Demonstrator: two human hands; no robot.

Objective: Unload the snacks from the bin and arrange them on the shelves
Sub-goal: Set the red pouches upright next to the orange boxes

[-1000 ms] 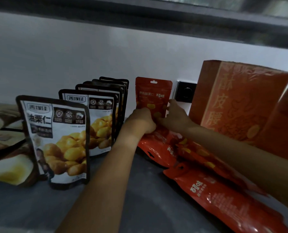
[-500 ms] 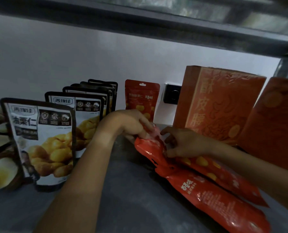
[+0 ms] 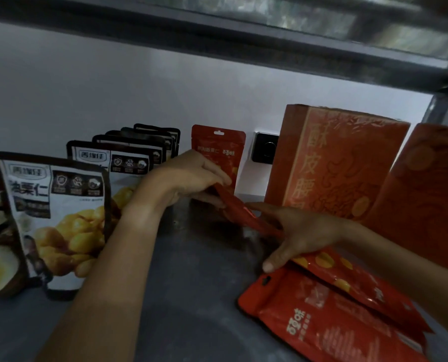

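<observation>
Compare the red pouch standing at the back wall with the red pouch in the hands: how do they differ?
The standing red pouch is upright against the wall; the held red pouch is tilted. The standing one is untouched; the left hand pinches the held one's top and the right hand supports it. Both look alike in colour.

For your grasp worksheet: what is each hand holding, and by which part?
The left hand pinches a red snack pouch by its upper end; the right hand supports the pouch's lower part with nearly straight fingers.
</observation>
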